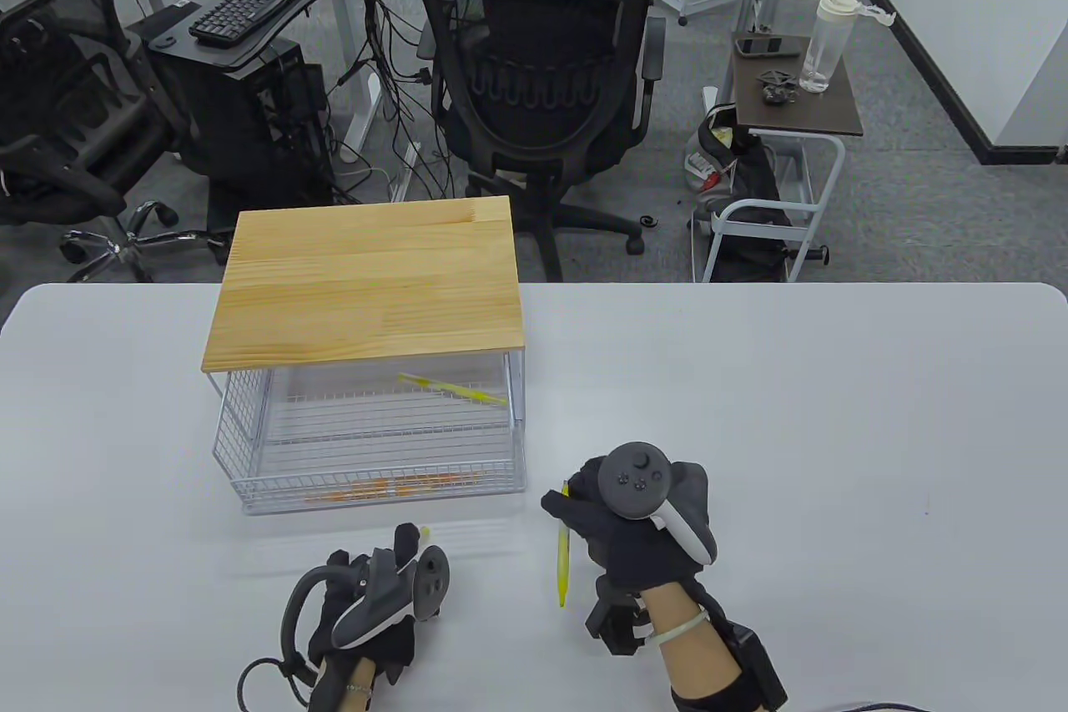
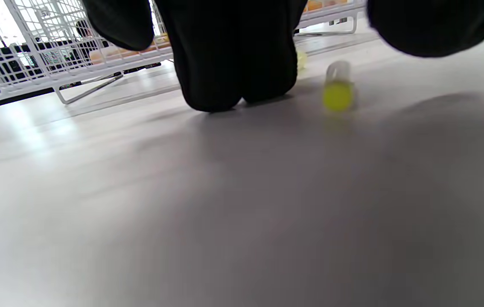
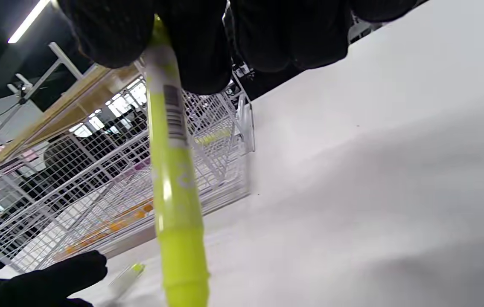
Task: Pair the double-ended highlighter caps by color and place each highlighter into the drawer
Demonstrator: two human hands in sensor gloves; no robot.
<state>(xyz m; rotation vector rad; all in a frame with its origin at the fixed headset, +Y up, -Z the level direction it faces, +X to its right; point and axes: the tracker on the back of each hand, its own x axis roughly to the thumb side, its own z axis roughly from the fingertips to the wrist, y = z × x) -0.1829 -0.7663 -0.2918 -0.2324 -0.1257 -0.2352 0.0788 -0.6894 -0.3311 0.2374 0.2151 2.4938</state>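
Nearest the bottom edge of the table view, the left hand in its black knit glove rests on the smooth pale grey table, fingers reaching forward with nothing visibly held. Just ahead of the fingertips lies a small highlighter cap, a clear plastic cylinder with a yellow end, lying loose on the table in the left wrist view.

The right hand is clamped on a yellow highlighter, pinching its upper end so the slim glossy barrel hangs down toward the table. In the right wrist view the barrel shows a white label with a black barcode (too blurred to read) and pale printing lower down that cannot be made out.

Beyond both hands stands the drawer, a white wire-mesh basket pulled forward from under a rectangular pale wood top with visible grain. An orange highlighter lies along its front edge, and a second yellow highlighter lies slantwise further back.
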